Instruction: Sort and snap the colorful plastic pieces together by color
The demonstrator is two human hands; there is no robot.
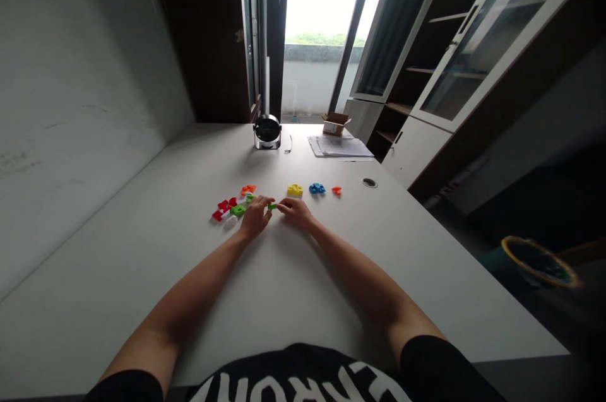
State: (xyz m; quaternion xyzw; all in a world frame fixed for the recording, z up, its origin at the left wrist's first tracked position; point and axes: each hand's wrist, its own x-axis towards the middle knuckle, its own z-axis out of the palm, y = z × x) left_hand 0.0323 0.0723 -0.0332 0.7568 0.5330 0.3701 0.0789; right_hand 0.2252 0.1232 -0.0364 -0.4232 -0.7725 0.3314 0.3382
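Between my two hands is a small green piece (273,206). My left hand (257,215) has its fingers closed on the piece's left side, and my right hand (296,210) pinches its right end. Left of my left hand lie red pieces (224,207), another green piece (237,210), a whitish clear piece (231,222) and an orange piece (248,189). Beyond my right hand are a yellow cluster (295,189), a blue cluster (317,188) and a small orange piece (336,190).
The white table (265,301) carries a round black device (267,131), papers (341,146) and an open cardboard box (335,124) at its far side. A cable hole (369,183) is at the right. A wall borders the left; a bin (540,261) stands right.
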